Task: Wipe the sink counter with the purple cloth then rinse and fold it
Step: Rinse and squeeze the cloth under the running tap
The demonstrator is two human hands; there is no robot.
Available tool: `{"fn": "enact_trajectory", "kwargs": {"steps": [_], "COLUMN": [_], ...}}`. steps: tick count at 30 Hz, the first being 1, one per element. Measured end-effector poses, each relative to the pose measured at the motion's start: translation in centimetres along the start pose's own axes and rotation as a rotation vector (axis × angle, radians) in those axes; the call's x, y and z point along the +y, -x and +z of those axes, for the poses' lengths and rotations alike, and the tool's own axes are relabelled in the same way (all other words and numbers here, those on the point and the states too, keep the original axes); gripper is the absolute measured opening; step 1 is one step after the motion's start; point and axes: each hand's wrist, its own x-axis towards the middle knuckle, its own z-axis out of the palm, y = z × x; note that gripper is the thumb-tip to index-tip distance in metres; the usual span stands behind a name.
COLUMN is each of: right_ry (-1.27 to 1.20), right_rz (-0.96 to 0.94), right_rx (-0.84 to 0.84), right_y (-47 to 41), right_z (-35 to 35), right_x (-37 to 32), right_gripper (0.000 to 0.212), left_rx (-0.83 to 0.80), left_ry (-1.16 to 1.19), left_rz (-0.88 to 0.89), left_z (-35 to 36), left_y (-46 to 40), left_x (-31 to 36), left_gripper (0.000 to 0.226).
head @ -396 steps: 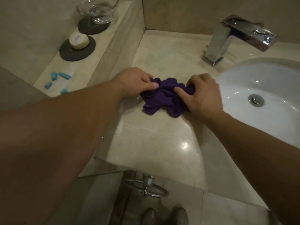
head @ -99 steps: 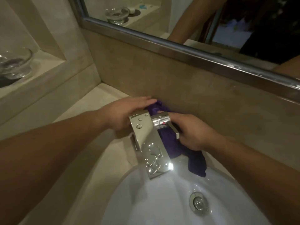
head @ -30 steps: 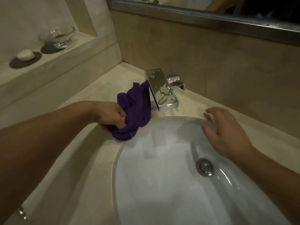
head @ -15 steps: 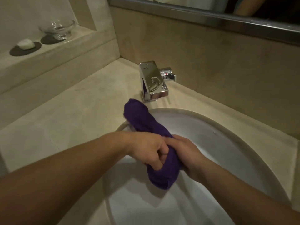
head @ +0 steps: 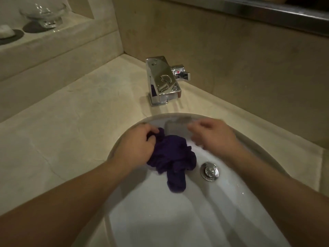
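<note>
Purple cloth in left hand fingers

We reach both forearms forward; our left hand curls its fingers round the purple cloth, our right hand hovers blurred, fingers loosely bent

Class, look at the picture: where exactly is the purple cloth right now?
The purple cloth lies bunched inside the white sink basin, gripped by the left hand, just left of the drain.
</note>
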Motion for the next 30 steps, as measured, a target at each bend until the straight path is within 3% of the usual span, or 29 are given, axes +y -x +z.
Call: {"fn": "enact_trajectory", "kwargs": {"steps": [3,5,7,12,22,26,28,30], "right_ry": [-0.466,-0.52,-0.539,-0.449,-0.456,-0.339,-0.151,0.135], "right_rz": [-0.069,-0.118,-0.105,-0.093,-0.104,-0.143,-0.113,-0.042], "right_rx": [-0.052,-0.041,-0.013,0.025,-0.013,-0.048,-0.044,-0.091], "right_y": [-1.6,-2.5,-3.2,-3.6,-4.3,-2.1,-0.8,0.7], "right_z": [-1.1,-1.5,-1.6,-1.5,-2.2,0.5,2.8,4.9], "right_x": [-4.4,-6.5,-7.3,-6.7,-5.6,-1.3,3.1,6.9], "right_gripper": [0.018,0.021,0.027,0.033,0.031,0.018,0.003,0.044], "left_rx": [-0.159,-0.237,-0.166,0.06,0.106,0.119,0.133,0.144], "left_ry": [-0.12,-0.275,-0.36,-0.369,-0.405,-0.398,-0.397,-0.37], "left_rz": [0.12,0.143,0.153,0.178,0.187,0.197,0.189,0.17], "left_z": [1.4,2.4,3.0,3.5,3.8,4.1,4.2,4.2], "left_y": [0.5,0.7,0.7,0.6,0.5,0.3,0.2,0.3], "left_x": [-0.1,-0.8,-1.4,-2.1,-2.0,-2.4,-2.4,-2.2], "left_gripper": [0.047,0.062,0.056,0.031,0.031,0.031,0.034,0.039]}}
